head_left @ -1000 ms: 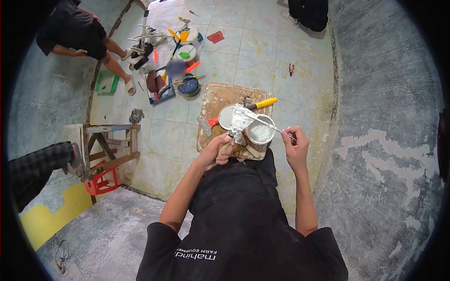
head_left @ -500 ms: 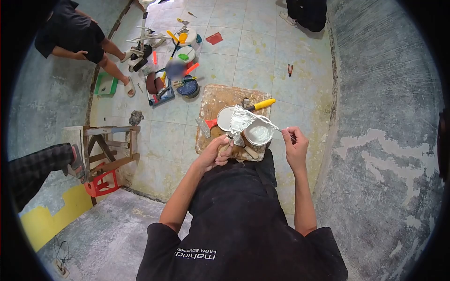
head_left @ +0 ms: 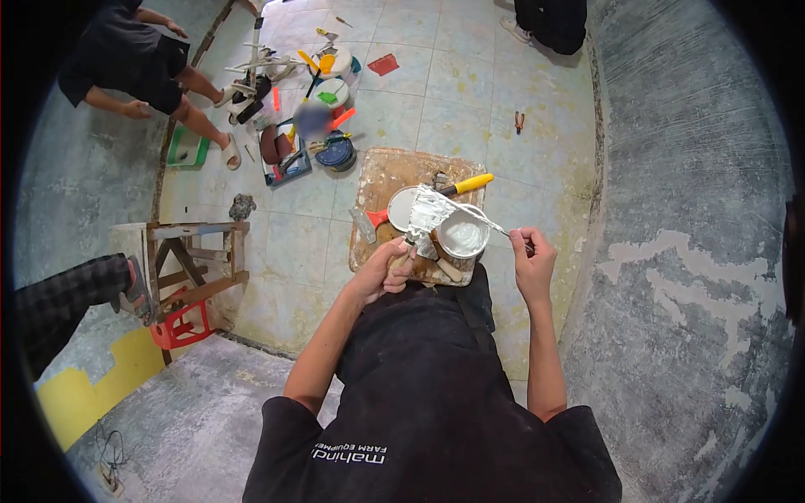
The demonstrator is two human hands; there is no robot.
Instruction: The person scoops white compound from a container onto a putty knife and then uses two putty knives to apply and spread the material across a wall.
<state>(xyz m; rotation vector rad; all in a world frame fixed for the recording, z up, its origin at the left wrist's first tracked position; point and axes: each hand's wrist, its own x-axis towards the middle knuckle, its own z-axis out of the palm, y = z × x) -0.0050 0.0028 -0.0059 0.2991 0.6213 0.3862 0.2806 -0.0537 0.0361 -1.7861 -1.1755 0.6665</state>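
Observation:
My left hand (head_left: 386, 270) is closed around the handle of a putty knife (head_left: 429, 210), whose broad blade is thickly coated with white putty. Between the fingertips of my right hand (head_left: 535, 253) is a thin tool (head_left: 476, 213), smeared white; its far end meets the top of that blade, and its exact kind is hidden by putty. Below the thin tool stands an open tub of white putty (head_left: 464, 237). It rests on a stained wooden board (head_left: 381, 172). Also there are a round white lid or container (head_left: 401, 208), a red-handled scraper (head_left: 365, 224), a yellow-handled tool (head_left: 471, 184) and a wooden handle (head_left: 449, 269).
Toolboxes and buckets (head_left: 335, 155) with several tools spread over the tiled floor ahead. Pliers (head_left: 519, 122) lie to the right. A wooden stand (head_left: 193, 251) and red stool (head_left: 183, 325) are at left. Other people (head_left: 126, 59) stand nearby; a patchy wall (head_left: 688, 277) rises at right.
Both hands keep their hold, and the tools have barely shifted. At upper left, the other person's hands have moved apart.

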